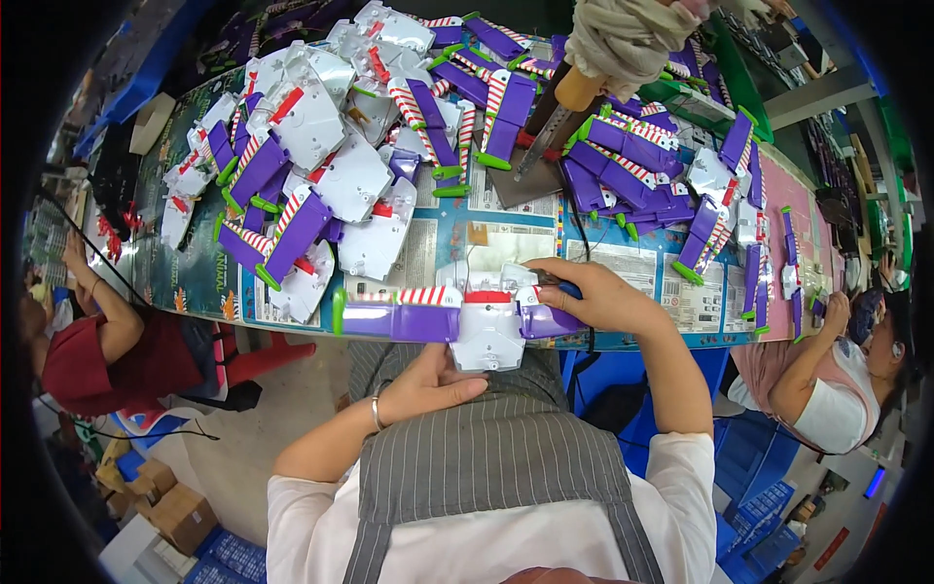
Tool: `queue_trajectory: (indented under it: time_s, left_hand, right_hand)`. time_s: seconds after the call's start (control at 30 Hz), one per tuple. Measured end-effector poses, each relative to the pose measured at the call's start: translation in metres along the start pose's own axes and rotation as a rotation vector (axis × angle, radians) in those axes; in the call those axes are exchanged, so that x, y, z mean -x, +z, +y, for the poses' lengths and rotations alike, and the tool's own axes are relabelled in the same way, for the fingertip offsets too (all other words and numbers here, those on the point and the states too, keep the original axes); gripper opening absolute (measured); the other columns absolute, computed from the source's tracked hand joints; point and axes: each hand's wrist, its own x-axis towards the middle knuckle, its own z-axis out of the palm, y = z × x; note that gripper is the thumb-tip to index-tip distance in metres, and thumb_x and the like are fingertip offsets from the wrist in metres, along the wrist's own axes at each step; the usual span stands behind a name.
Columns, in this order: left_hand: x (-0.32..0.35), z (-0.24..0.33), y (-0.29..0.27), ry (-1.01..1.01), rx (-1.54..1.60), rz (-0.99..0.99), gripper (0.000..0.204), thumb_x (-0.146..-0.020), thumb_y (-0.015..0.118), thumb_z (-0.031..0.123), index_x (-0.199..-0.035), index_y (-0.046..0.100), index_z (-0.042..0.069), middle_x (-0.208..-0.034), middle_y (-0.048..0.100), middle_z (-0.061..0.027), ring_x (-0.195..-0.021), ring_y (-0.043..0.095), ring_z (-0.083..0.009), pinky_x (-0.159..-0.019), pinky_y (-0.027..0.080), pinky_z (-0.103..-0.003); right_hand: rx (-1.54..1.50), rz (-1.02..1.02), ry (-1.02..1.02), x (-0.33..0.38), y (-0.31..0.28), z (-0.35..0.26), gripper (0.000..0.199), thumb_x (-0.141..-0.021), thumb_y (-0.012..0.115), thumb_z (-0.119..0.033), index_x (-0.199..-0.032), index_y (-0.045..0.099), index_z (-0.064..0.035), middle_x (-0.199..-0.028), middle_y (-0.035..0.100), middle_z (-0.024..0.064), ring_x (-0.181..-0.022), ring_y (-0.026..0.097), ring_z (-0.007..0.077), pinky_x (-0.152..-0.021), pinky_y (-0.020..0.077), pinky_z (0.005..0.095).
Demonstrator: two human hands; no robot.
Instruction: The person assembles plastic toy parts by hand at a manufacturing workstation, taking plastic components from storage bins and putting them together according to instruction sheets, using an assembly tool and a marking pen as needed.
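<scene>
A toy wing pack (489,343) lies in front of me at the table's near edge. It has a white plastic body, a red strip, purple wings, red-and-white striped edges and a green tip at its left end. My left hand (428,387) is closed on the white body from below, its thumb along the lower edge and its fingers hidden underneath. Over the right wing, my right hand (613,300) is closed around a dark blue handle (570,289), whose working end I cannot make out. Part of that wing is hidden by the hand.
White shells (306,122) and purple wings (623,170) are heaped across the paper-covered table (613,263). An upright metal post with a cloth-wrapped top (623,44) stands on a dark base plate. A black cord (584,229) hangs beside my right hand. Other people sit left and right.
</scene>
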Motion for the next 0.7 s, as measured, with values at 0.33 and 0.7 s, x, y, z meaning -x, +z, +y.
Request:
queue_trajectory:
  time_s: [0.33, 0.7]
  left_hand:
    - [-0.057, 0.032, 0.015, 0.362, 0.292, 0.48, 0.041, -0.082, 0.066, 0.006, -0.119, 0.049, 0.004, -0.112, 0.056, -0.0042, -0.099, 0.055, -0.0151, -0.086, 0.045, -0.029]
    - [-0.069, 0.038, 0.003, 0.419, 0.173, 0.498, 0.045, -0.081, 0.067, 0.007, -0.12, 0.047, 0.0, -0.112, 0.057, -0.007, -0.101, 0.055, -0.0171, -0.088, 0.044, -0.03]
  right_hand:
    - [0.275, 0.531, -0.085, -0.009, 0.033, -0.029, 0.044, -0.08, 0.063, -0.016, -0.119, 0.048, -0.0063, -0.093, 0.057, 0.0181, -0.075, 0.061, 0.0325, -0.066, 0.0505, 0.0389]
    - [0.592, 0.433, -0.09, -0.034, -0.003, -0.012, 0.016, -0.069, 0.058, -0.004, -0.084, 0.051, -0.0032, -0.082, 0.054, 0.0137, -0.067, 0.06, 0.0309, -0.059, 0.0482, 0.0391]
